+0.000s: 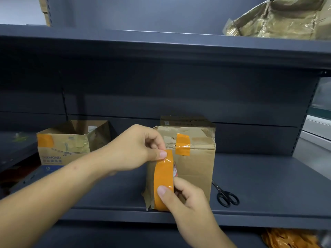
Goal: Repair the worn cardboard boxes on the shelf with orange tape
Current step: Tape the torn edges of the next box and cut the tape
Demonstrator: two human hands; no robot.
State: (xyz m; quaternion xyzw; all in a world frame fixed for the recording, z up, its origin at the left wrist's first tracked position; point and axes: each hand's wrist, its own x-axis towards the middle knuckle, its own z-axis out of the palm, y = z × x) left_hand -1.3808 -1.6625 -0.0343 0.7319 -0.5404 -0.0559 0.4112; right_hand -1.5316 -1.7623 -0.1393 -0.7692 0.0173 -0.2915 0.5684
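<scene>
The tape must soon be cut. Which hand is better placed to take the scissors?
The right hand. It grips the orange tape roll close to the black scissors, which lie on the shelf to its right. The left hand pinches the tape end, farther from them.

- My right hand point(186, 199) grips the orange tape roll point(163, 183) against the worn box point(193, 169)
- My left hand point(138, 147) pinches the tape's free end
- Scissors point(226, 196) lie beside the box

I note a closed box point(189, 165) at the shelf point(259, 190) front, scissors point(226, 195) just right of it, an open box point(71, 142) left and further back, the tape roll point(163, 179) held before the closed box.
</scene>
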